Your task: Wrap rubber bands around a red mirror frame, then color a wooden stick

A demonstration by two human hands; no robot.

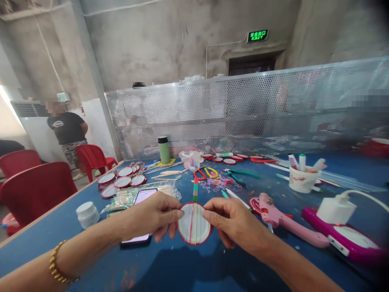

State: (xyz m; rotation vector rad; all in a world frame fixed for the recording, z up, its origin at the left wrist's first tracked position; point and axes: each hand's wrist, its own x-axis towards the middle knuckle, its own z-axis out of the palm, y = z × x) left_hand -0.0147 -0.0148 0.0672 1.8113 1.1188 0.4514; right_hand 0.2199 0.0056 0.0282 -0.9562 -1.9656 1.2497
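A small banjo-shaped craft piece [187,229] is held upright in the middle of the head view. It has a round white face with a red rim, a red and a yellow strand down the face, and a striped neck [195,190] pointing away from me. My left hand [161,217] pinches the rim at the left side, thumb on the face. On the opposite edge, my right hand [227,219] grips the rim between thumb and fingers. Both hands are closed on the piece. Under my left forearm lies a phone [146,195], partly covered.
Left are a white jar [87,215] and stacked red-rimmed discs [122,182]. Beyond are a green bottle [163,151], scissors [199,174], pliers [243,174] and cut strands [215,183]. Right are a pink glue gun [291,227], a power strip [355,237] and a pen cup [302,180]. A person [68,129] stands left.
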